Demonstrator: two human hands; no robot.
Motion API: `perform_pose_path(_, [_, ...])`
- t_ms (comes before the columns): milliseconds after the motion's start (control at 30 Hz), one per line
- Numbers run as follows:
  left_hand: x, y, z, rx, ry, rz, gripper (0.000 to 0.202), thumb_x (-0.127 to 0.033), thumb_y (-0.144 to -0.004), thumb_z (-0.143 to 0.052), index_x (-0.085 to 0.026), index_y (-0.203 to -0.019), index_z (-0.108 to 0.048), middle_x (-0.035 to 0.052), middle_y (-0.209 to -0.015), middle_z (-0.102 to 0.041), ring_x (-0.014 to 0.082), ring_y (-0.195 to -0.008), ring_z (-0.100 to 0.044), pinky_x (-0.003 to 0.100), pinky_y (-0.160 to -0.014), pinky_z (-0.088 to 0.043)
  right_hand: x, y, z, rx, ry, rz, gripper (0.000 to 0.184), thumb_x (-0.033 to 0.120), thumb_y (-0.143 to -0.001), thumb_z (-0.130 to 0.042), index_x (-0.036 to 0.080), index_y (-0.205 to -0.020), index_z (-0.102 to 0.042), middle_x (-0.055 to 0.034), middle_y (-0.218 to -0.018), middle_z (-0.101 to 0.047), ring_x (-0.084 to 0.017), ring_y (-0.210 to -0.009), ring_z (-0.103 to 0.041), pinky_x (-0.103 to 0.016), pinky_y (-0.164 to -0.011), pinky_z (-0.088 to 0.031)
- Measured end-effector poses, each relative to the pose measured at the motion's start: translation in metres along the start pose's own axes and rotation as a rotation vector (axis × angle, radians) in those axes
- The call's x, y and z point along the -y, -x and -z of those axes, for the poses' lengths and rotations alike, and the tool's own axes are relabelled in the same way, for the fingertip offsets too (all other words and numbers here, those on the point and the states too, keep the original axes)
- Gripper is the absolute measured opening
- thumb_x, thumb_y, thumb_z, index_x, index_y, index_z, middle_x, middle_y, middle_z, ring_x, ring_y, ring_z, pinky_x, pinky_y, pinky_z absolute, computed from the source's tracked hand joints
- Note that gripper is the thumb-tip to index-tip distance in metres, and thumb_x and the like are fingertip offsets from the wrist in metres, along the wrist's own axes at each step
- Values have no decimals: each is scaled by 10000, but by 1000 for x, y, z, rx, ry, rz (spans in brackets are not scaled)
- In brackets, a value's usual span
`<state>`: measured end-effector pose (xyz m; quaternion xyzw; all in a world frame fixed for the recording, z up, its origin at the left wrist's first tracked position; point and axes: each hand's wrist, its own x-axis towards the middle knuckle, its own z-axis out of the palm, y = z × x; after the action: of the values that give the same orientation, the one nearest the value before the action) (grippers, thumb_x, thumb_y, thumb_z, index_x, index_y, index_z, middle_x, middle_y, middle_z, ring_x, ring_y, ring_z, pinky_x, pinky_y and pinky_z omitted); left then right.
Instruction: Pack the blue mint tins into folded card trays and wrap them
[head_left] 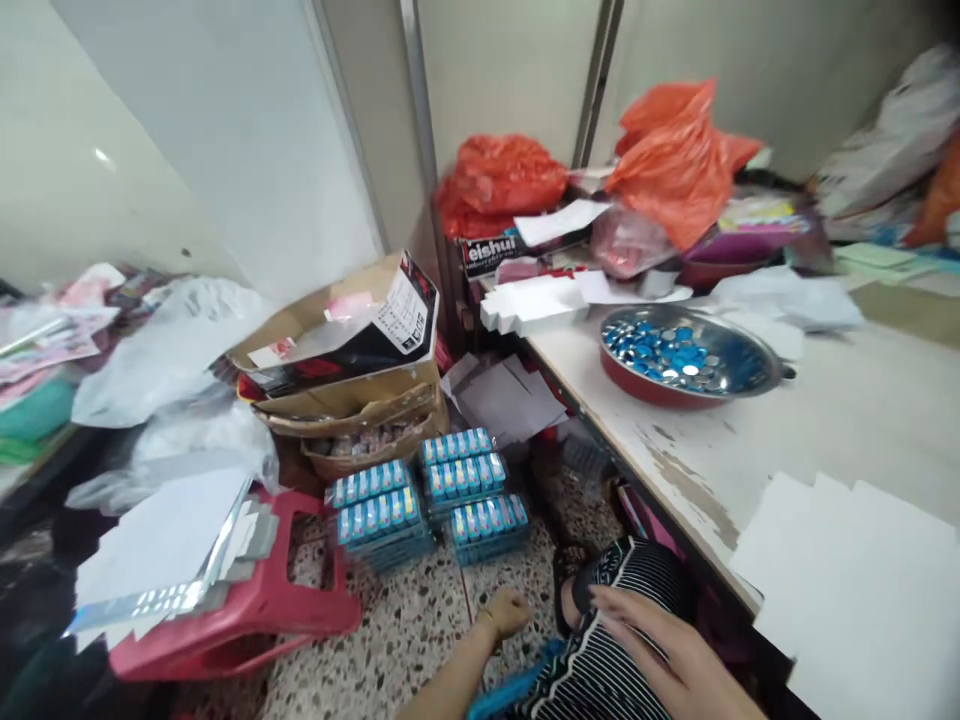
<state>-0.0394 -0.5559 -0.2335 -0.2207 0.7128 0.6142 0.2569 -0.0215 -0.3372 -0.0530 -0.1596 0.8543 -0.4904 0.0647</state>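
My left hand (507, 612) is low over the speckled floor, its fingers curled in and nothing showing in them. Just beyond it stand stacked clear packs of small blue items: one stack (490, 522) nearest the hand, another (463, 468) behind it, and a third (379, 512) to the left. They are too small and blurred to name. Over my striped-clothed lap, my right hand (667, 645) is open, fingers stretched out and together, touching or just above the cloth. Neither hand touches the packs.
A red plastic stool (300, 605) bearing white sheets (165, 540) stands at left. Open cardboard boxes (337, 350) are piled behind the packs. On the right-hand table (847, 410) sit a metal bowl (742, 350) of shiny blue discs, a white card stack (862, 590) and orange bags (675, 150).
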Motion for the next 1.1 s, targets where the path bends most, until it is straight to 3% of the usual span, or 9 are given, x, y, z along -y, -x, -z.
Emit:
perform_pose_path(100, [-39, 2, -15, 51, -76, -72, 246, -343, -621, -751, -179, -535, -588, -38, -498, -542, 121, -551, -557, 253, -572, -468, -9, 24, 42, -214, 74, -13, 363, 472, -842, -503, 242, -1066, -672, -73, -1103, -668, -240, -1007, -633, -367, -933, -502])
perform_pose_path(167, [-70, 2, -29, 109, -82, -134, 259, -363, -537, -780, -169, -546, -607, -37, -470, -533, 122, -525, -549, 243, -544, -449, -10, 43, 68, -365, 115, -42, 361, 483, -838, -504, 232, -1024, -683, -74, -1074, -679, -245, -999, -634, -378, -934, -498])
perform_pose_path(300, [-132, 8, -76, 258, -36, -218, 425, -517, -619, -701, -156, -830, -627, 36, -757, -652, 110, -640, -598, 213, -581, -452, -12, 82, 103, -636, 148, -140, 379, 501, -847, -485, 197, -948, -688, -98, -1021, -690, -249, -971, -634, -385, -896, -505])
perform_pose_path(400, [-165, 23, -116, 341, -13, -221, 576, -657, -678, -577, -158, -965, -574, 91, -947, -646, 123, -736, -623, 222, -616, -469, -19, 109, 108, -759, 124, -221, 387, 506, -843, -490, 187, -940, -686, -102, -995, -695, -245, -941, -644, -371, -855, -520])
perform_pose_path(600, [-184, 57, -175, 560, -185, -16, 646, -731, -557, -614, -114, -751, -599, 120, -787, -671, 174, -621, -629, 235, -518, -418, -30, 148, 90, -825, 43, -303, 401, 518, -841, -476, 197, -918, -704, -97, -965, -706, -251, -916, -658, -363, -838, -535])
perform_pose_path(733, [-172, 69, -202, 576, -150, -107, 536, -622, -521, -703, -144, -726, -572, 40, -662, -630, 147, -592, -612, 224, -543, -406, -36, 155, 83, -843, -22, -329, 403, 532, -827, -486, 205, -911, -705, -88, -945, -712, -245, -879, -670, -337, -803, -552])
perform_pose_path(900, [-170, 84, -200, 488, -42, -336, 424, -558, -611, -651, -167, -758, -583, 19, -721, -619, 144, -658, -566, 242, -591, -424, -50, 151, 78, -854, -47, -357, 423, 559, -812, -490, 216, -932, -706, -70, -927, -720, -240, -873, -676, -309, -795, -557])
perform_pose_path(1033, [-195, 103, -161, 412, -84, -708, 342, -496, -750, -566, -166, -805, -634, 27, -773, -628, 159, -734, -542, 249, -681, -442, -59, 144, 74, -847, -7, -353, 426, 575, -805, -486, 226, -902, -711, -57, -905, -725, -235, -847, -683, -281, -753, -571])
perform_pose_path(1100, [-215, 110, -131, 300, -84, -803, 343, -490, -769, -558, -170, -852, -647, 34, -816, -641, 169, -767, -551, 249, -706, -448, -63, 139, 70, -833, 54, -325, 405, 563, -813, -481, 237, -881, -712, -51, -908, -723, -235, -848, -683, -278, -750, -574])
